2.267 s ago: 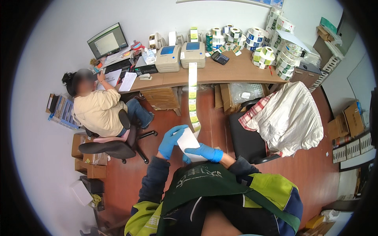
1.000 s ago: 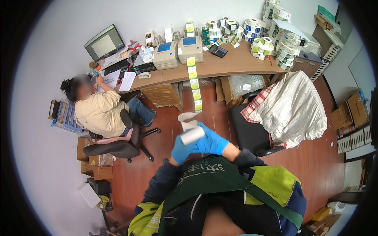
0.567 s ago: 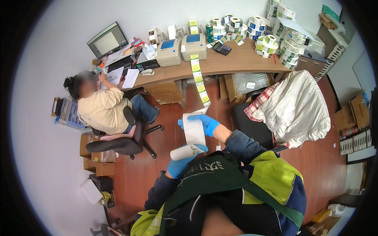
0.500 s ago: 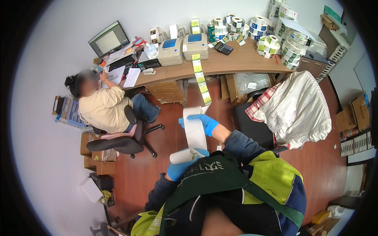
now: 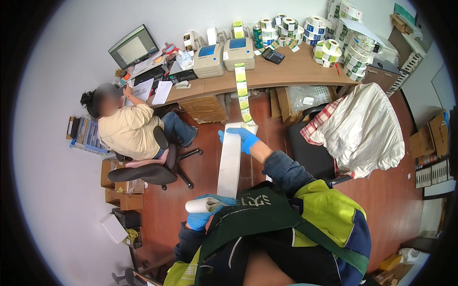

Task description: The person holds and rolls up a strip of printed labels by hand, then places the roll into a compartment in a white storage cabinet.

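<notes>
My left hand (image 5: 199, 220), in a blue glove, is closed round a rolled-up end of label strip (image 5: 200, 205) close to my body. White backing of the strip (image 5: 230, 164) runs from there up to my right hand (image 5: 247, 139), also gloved in blue, whose fingers grip it. Beyond that hand the strip folds over. It then rises, with green and yellow printed labels (image 5: 242, 86) showing, to the front of the right-hand label printer (image 5: 240, 57) on the desk. Some fingers of both hands are hidden behind the strip.
A second printer (image 5: 208, 62) and several label rolls (image 5: 329, 52) stand on the curved desk (image 5: 296, 71). A person (image 5: 126, 131) sits at the left by a monitor (image 5: 133, 47). At the right, a white cover (image 5: 365, 131) drapes a black chair (image 5: 305, 148). Cardboard boxes (image 5: 126, 195) stand at left.
My left hand has moved left and slightly down with the rolled end, drawing a longer white stretch between my hands. My right hand has shifted slightly up and left.
</notes>
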`<state>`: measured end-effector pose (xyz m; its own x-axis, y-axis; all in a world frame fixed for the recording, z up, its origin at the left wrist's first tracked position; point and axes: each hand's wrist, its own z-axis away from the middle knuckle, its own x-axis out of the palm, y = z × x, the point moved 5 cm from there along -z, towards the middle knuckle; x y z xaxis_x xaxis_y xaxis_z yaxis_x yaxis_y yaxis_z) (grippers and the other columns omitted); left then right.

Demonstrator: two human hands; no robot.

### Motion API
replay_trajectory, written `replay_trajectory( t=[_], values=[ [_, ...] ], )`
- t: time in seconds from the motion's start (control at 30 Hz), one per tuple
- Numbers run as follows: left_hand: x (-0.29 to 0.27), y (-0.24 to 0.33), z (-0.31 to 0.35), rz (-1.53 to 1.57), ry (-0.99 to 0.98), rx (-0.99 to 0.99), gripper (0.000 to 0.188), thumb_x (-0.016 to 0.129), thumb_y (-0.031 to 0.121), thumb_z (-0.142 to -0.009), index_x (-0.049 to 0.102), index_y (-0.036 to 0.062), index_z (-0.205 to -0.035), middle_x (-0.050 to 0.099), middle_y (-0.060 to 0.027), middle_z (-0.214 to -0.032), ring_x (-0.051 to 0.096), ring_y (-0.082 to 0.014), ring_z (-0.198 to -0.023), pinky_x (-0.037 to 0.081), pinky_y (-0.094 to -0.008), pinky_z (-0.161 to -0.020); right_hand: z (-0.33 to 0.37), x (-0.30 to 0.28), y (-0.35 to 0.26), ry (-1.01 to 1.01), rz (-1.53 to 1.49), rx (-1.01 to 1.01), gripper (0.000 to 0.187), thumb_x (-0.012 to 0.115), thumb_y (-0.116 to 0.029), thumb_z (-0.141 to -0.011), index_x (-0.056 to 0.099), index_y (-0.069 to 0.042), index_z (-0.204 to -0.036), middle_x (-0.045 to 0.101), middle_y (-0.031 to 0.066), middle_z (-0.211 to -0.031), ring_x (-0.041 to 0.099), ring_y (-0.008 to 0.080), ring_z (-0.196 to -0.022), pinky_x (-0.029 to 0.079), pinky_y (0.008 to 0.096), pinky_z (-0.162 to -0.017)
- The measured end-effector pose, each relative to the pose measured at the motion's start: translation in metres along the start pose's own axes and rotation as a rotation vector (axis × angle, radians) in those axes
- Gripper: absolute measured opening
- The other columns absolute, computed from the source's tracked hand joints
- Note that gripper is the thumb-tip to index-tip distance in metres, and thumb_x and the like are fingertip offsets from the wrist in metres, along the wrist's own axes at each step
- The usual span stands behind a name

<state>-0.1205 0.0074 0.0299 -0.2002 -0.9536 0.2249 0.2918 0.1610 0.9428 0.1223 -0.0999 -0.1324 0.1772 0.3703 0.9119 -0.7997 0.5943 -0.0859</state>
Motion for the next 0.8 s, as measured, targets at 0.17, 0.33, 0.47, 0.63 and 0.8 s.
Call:
replay_trajectory(
  t=[0.17,0.33,0.47,0.63,0.8],
  values=[
    [-0.050,-0.034,0.016,0.053,0.102,0.167,0.030,0.062,0.006,-0.087,0.063,-0.0069,-0.114,0.068,-0.0178,-0.110,0.062,-0.0302,-0.110,0.044,-0.0389,-0.103,0.004,0.020,-0.005,-0.121,-0.091,-0.053,0.036,0.064,-0.022,-0.090,0.053,-0.009,-0.122,0.064,0.0131,-0.110,0.062,0.0300,-0.097,0.054,0.0423,-0.085],
    [-0.100,-0.114,0.009,0.535,0.534,0.169,0.040,0.059,0.003,-0.089,0.054,-0.0010,-0.128,0.063,-0.0143,-0.116,0.061,-0.0299,-0.110,0.048,-0.0385,-0.098,0.036,0.065,-0.020,-0.244,-0.206,-0.241,0.045,0.063,-0.035,-0.092,0.051,-0.016,-0.131,0.062,0.0126,-0.098,0.060,0.0258,-0.084,0.054,0.0392,-0.076],
    [-0.138,-0.162,0.015,0.336,0.677,-0.082,0.036,0.061,0.007,-0.090,0.057,0.0018,-0.126,0.062,-0.0105,-0.116,0.061,-0.0245,-0.108,0.049,-0.0341,-0.096,0.054,0.088,-0.017,-0.309,-0.036,-0.251,0.045,0.057,-0.039,-0.095,0.049,-0.020,-0.135,0.061,0.0149,-0.095,0.058,0.0233,-0.080,0.052,0.0364,-0.071],
    [-0.086,-0.042,-0.041,-0.039,0.598,0.325,0.033,0.061,0.007,-0.092,0.057,-0.0008,-0.124,0.061,-0.0089,-0.119,0.060,-0.0191,-0.108,0.046,-0.0318,-0.098,0.069,0.083,0.021,-0.425,0.249,-0.127,0.055,0.052,-0.036,-0.098,0.034,-0.018,-0.148,0.058,0.0114,-0.087,0.055,0.0182,-0.075,0.048,0.0307,-0.067],
    [-0.006,0.073,-0.071,-0.808,0.565,0.733,0.034,0.063,0.007,-0.089,0.060,0.0038,-0.123,0.062,-0.0107,-0.118,0.060,-0.0219,-0.105,0.046,-0.0338,-0.095,0.106,0.068,0.062,-0.268,0.510,0.000,0.048,0.052,-0.035,-0.099,0.045,-0.010,-0.140,0.063,0.0099,-0.088,0.058,0.0149,-0.075,0.047,0.0264,-0.067]
  ],
)
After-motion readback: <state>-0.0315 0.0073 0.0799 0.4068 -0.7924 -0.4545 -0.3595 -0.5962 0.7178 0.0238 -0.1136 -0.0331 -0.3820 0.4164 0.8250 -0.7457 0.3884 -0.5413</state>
